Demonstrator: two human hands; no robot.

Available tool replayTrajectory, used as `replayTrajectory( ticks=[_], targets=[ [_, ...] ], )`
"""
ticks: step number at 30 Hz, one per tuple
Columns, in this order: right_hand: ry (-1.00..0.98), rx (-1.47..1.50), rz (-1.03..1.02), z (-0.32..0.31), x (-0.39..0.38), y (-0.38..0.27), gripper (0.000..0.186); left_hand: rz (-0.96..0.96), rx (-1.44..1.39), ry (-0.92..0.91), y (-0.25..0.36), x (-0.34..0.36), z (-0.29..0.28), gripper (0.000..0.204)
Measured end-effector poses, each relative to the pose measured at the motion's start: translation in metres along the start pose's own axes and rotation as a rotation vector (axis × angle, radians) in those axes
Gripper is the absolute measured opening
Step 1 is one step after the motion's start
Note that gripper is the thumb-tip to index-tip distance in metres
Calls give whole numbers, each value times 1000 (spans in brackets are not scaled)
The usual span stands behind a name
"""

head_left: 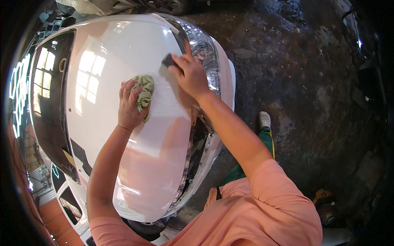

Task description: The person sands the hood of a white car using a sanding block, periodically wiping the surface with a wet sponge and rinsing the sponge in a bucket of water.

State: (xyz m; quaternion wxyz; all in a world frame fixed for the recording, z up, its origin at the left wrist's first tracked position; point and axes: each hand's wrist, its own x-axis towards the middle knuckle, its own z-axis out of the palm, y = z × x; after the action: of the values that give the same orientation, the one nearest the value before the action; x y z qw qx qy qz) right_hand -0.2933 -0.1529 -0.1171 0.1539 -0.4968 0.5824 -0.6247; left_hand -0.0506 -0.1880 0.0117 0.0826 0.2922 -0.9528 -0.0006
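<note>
A white car hood (119, 45) with dull pinkish patches lies under both my hands. My left hand (129, 108) is closed over a crumpled light green cloth (144, 92) and presses it on the middle of the hood. Farther right, near the hood's front edge, my right hand (192, 78) grips a small dark grey block (167, 60), which looks like a sanding block. The block is at the hood's surface; its underside is hidden. Just beyond my right hand is a clear headlight (205, 45).
The dark windshield (47, 78) bounds the hood on the left. A dark, stained floor (303, 90) runs along the right, with my light clog (264, 119) on it. An orange and black tool (324, 203) lies at the lower right. Another white vehicle (69, 201) stands at the lower left.
</note>
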Motion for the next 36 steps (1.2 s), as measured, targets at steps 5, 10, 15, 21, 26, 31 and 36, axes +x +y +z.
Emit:
replayTrajectory(
  ticks=[5, 10, 15, 21, 26, 31, 36],
  targets=[
    [-111, -25, -29, -14, -81, -38, 39, -42, 20, -13, 0, -13, -4, 64],
    [-63, -8, -39, -16, -41, -6, 37, -14, -3, 7, 5, 1, -2, 64],
    [-112, -37, 38, -7, -31, -14, 39, -63, 24, -33, 2, -9, -6, 65],
    [-38, 7, -27, -16, -28, -7, 39, -29, -16, 24, 4, 3, 0, 66],
    [-28, 8, -10, -9, -40, -7, 40, -45, 14, -19, 3, -5, -4, 69],
    [-153, 53, 50, -43, -99, -23, 41, -73, 5, -22, 5, -6, -9, 69],
    [-69, -2, 73, -16, -13, 17, 43, -86, 34, 10, 10, 7, -2, 69]
  ],
)
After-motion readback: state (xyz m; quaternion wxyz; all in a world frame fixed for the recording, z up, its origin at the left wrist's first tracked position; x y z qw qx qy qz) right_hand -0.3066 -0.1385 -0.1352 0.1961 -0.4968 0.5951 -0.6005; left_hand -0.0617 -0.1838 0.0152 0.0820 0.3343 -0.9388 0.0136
